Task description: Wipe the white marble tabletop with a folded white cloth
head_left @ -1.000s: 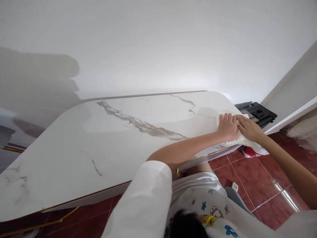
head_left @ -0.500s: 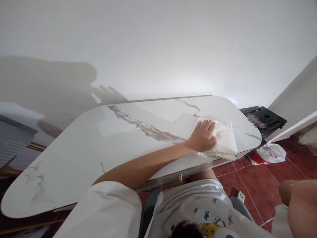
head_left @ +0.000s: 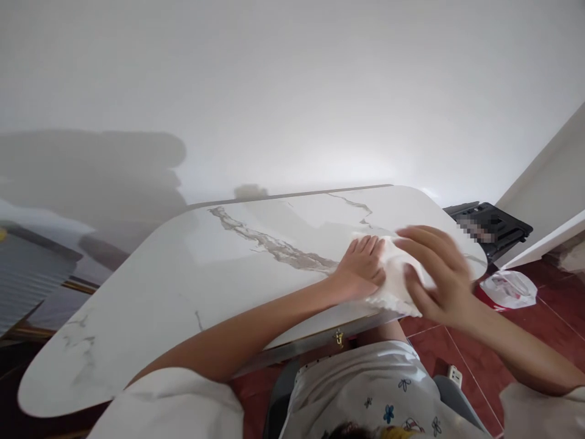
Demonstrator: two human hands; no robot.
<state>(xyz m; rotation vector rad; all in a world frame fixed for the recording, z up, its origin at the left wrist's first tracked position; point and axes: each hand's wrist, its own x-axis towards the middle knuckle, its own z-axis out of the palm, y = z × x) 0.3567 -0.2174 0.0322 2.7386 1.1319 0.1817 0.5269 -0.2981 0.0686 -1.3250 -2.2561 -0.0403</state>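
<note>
A white cloth with a scalloped edge (head_left: 395,277) lies bunched on the right part of a white marble-patterned tabletop (head_left: 183,268). My left hand (head_left: 362,265) presses on the cloth's left side, its fingers pointing away from me and closed on the fabric. At the cloth's right side is my right hand (head_left: 441,271), blurred by motion, with its fingers curved and its thumb apart from them. The fabric's right edge lies between that thumb and the fingers, and no firm grip shows.
Behind the tabletop stands a pale wall (head_left: 292,91). To the right are a black case (head_left: 503,228) and a white and red plastic bag (head_left: 512,289) on the red tiled floor (head_left: 461,347). A brass latch (head_left: 338,339) hangs at the near edge.
My right hand has come in from the right to the cloth. The cloth's right side has bunched inward and lifted. My left hand stays on the cloth. The view has shifted slightly.
</note>
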